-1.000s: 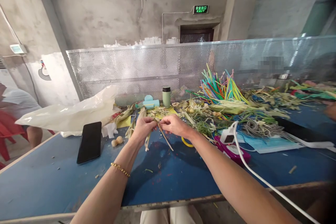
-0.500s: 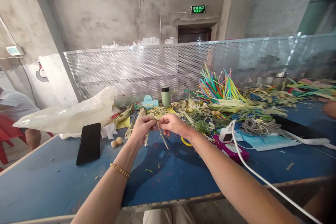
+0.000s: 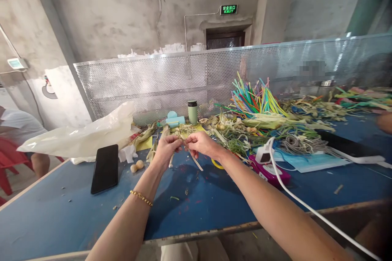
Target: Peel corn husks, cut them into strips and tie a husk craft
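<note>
Over the middle of the blue table, my left hand [image 3: 167, 147] and my right hand [image 3: 201, 145] meet fingertip to fingertip, both closed in a pinch. Between them is a thin strip of dried plant husk [image 3: 197, 163], its pale loose end hanging down past my right fingers. The spot where the fingertips grip it is partly hidden. Just behind my hands lie dried husk scraps [image 3: 183, 129]. Beside my left wrist sit small round tan beads or balls [image 3: 136, 166]. A yellow ring-shaped thing [image 3: 217, 164] shows partly under my right wrist.
Left on the blue table [image 3: 171, 220] are a black phone [image 3: 105, 169] and a plastic bag [image 3: 82, 132]. A green bottle [image 3: 192, 112] stands behind, near colourful pipe cleaners [image 3: 255, 100]. A purple power strip [image 3: 269, 171], white cable [image 3: 301, 207] and blue mask [image 3: 315, 164] lie right.
The hanging end of the strip has swung slightly right and now shows a paler, flatter side. Both hands stay nearly in place, and the view has shifted a little.
</note>
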Action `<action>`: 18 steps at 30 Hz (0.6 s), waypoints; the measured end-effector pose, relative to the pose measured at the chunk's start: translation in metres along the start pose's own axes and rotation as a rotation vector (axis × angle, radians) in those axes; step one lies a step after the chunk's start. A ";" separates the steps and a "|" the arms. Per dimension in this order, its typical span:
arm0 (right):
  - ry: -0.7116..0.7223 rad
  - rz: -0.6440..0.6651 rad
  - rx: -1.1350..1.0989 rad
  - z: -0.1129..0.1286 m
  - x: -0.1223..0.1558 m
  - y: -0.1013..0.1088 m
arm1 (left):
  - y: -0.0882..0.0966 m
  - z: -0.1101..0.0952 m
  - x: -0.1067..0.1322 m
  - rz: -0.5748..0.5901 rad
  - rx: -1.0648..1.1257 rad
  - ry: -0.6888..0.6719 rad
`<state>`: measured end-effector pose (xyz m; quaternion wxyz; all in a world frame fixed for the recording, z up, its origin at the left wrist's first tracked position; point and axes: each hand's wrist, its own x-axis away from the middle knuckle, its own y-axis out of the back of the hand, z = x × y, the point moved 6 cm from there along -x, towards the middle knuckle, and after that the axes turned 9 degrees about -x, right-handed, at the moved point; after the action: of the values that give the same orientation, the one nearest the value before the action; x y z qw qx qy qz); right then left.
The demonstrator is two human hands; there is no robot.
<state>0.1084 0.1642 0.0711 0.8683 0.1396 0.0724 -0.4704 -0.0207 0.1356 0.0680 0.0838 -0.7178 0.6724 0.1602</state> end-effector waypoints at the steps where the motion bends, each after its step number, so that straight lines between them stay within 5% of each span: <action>1: 0.013 -0.015 0.019 0.000 0.000 0.001 | -0.001 0.000 0.000 0.008 -0.009 0.001; 18: 0.304 -0.035 0.416 0.016 0.001 -0.002 | 0.004 0.003 -0.003 -0.122 -0.057 -0.021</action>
<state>0.1066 0.1574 0.0860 0.7918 0.3828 0.1061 -0.4639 -0.0252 0.1387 0.0665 0.0800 -0.7577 0.6217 0.1814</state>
